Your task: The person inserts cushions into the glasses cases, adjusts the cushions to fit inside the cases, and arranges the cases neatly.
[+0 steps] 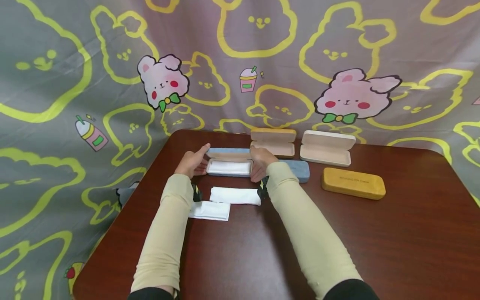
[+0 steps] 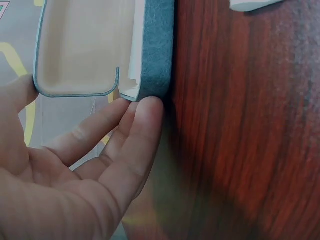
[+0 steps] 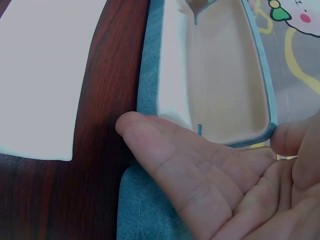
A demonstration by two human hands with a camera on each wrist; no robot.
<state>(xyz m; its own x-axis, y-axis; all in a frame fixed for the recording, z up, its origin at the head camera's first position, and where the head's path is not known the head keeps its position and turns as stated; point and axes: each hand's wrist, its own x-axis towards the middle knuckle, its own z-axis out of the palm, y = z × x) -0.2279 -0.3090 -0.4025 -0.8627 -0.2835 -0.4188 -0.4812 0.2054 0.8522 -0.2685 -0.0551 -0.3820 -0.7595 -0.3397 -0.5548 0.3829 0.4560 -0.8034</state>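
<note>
The left hand (image 1: 192, 162) and right hand (image 1: 262, 161), fingers standing wide from thumbs, are touching opposite ends of the open blue case (image 1: 229, 156) near the worktop's (image 1: 337, 233) far-left corner.

At the far side of the dark red-brown counter (image 1: 412, 233), an open yellow oblong case (image 1: 275, 138) with pale lining sits left of an open white oblong case (image 1: 325, 146). Nearer, a closed blue oblong case (image 1: 300, 170) lies left of a closed yellow oblong case (image 1: 353, 183). Two folded white cloths (image 1: 235, 196) lie nearer, left. Grey rabbit-print fabric (image 1: 210, 46) hangs behind.
</note>
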